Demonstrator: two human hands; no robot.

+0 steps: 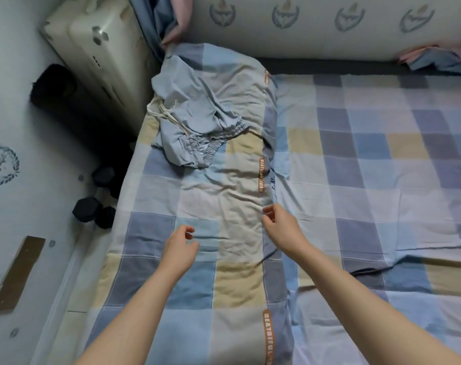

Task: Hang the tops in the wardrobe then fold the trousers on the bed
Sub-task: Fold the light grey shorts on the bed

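Note:
A pair of light blue trousers (195, 122) with an elastic waistband and a pale drawstring lies crumpled at the far left of the bed. Both my hands hover over the folded checked quilt (240, 164), nearer to me than the trousers. My left hand (182, 246) has loosely curled fingers and holds nothing. My right hand (279, 222) hangs by the quilt's right edge, fingers loosely curled, nothing in them. No tops or wardrobe are in sight.
The bed (369, 167) has a checked sheet and runs along a padded wall (329, 30). Left of the bed stand a cream radiator (92, 54), a dark bag (63, 98) and black dumbbells (92, 209) on the floor. Pink and blue cloth (440, 57) lies at the far right.

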